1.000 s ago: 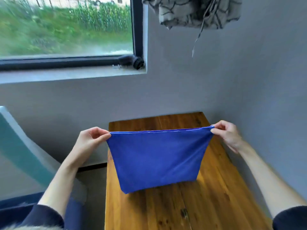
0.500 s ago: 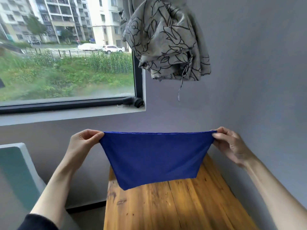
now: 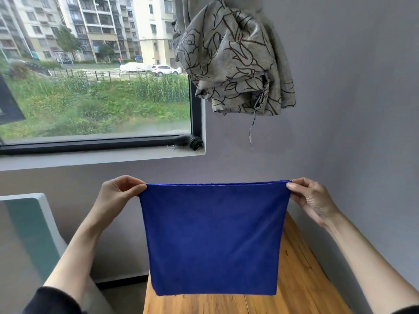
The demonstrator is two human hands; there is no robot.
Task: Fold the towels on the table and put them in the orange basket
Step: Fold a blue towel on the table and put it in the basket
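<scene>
A blue towel (image 3: pixel 213 236) hangs flat in the air in front of me, doubled over, its top edge stretched level. My left hand (image 3: pixel 118 196) pinches the top left corner and my right hand (image 3: pixel 310 198) pinches the top right corner. The towel's bottom edge hangs just above the wooden table (image 3: pixel 299 279), which it partly hides. No orange basket is in view.
A grey wall stands close on the right and behind the table. A patterned curtain (image 3: pixel 233 55) is bunched up above. A window with a dark frame and a small black object (image 3: pixel 195 142) on its sill is at the left. A pale chair (image 3: pixel 29 234) stands left of the table.
Both hands have lifted the towel off the table and up in front of me. It now hangs straight and taut, and my view has tilted upward toward the window.
</scene>
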